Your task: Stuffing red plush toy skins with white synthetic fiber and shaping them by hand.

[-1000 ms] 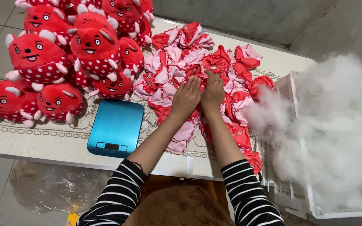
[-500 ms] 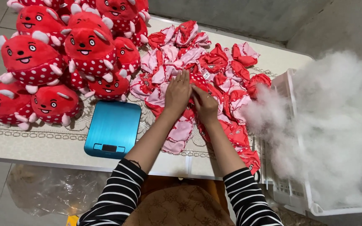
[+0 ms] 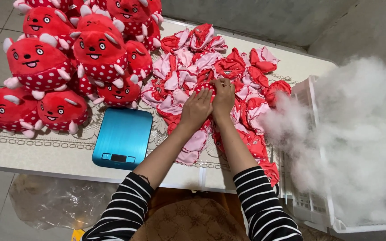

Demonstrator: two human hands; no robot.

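Both hands side by side on the heap of unstuffed toy skins (image 3: 202, 80), mid-table. Left hand (image 3: 197, 108) and right hand (image 3: 223, 99) touching each other, fingers curled down and pinched onto one red polka-dot skin (image 3: 207, 85) at the top of the heap; skin lying directly under the fingertips, just beyond the knuckles. Grip closed on fabric, both sides.

Compared with half a second ago: hands drawn closer together and bunched on the same piece, palms no longer spread flat.

Around them: stuffed red plush toys (image 3: 68, 58) piled to the left, blue kitchen scale (image 3: 122, 137) just left of the left forearm, white crate (image 3: 318, 209) heaped with white stuffing fibre (image 3: 349, 134) to the right.
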